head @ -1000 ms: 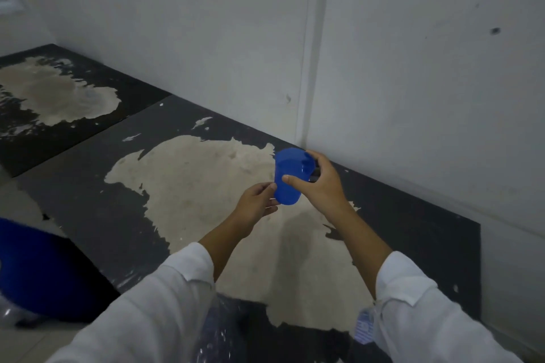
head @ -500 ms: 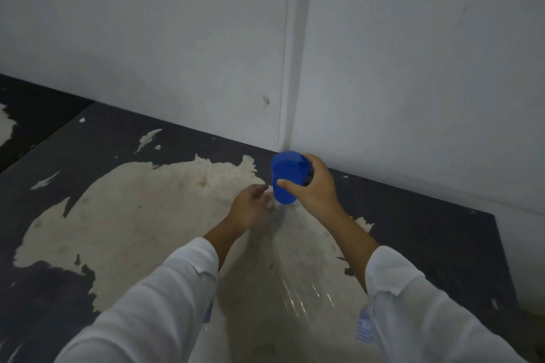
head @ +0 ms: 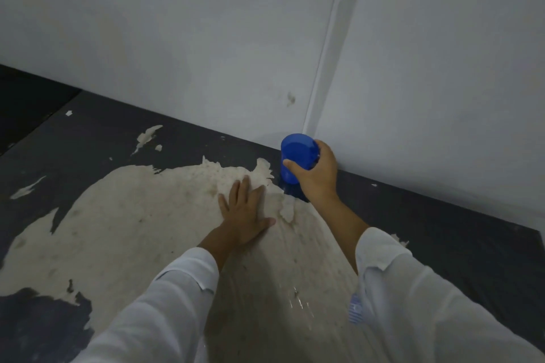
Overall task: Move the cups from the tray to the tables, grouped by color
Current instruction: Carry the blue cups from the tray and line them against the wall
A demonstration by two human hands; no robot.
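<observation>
Near the wall, blue cup [head: 298, 156] roughly upright, gripped by right hand [head: 317, 178].
Just beside it, left hand [head: 244, 212] lies spread flat on worktop [head: 88, 156].

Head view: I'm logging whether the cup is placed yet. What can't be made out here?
1. Cup base, head view: the right hand and dark shadow hide whether it touches the table.
2. Cup's far side: hidden by its own body and the fingers.
3. Tray: outside the frame.
4. Table's near edge: covered by the sleeves and cut off at the bottom edge.
</observation>
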